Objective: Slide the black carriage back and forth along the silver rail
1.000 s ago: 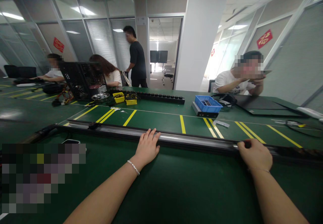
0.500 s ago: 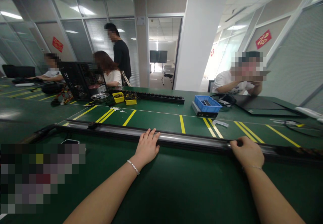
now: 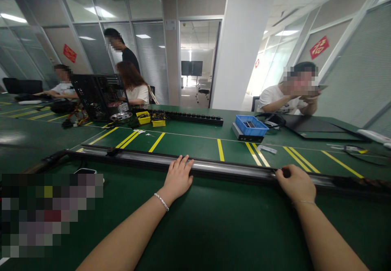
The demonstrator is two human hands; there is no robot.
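My left hand (image 3: pixel 179 177) lies spread flat against the metal rail (image 3: pixel 226 168); my right hand (image 3: pixel 295 183) curls over it, on the green desk (image 3: pixel 214 226).

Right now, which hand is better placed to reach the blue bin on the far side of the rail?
Probably the right hand. It rests on the metal rail nearly below the blue bin, while the left hand lies farther left.

Rail (image 3: pixel 232 168): smooth, glossy metal in matt black frame. Bench top (image 3: pixel 214 222): matt green mat. Blue tray (image 3: pixel 251 125) and yellow bins (image 3: pixel 144 117): shiny plastic.
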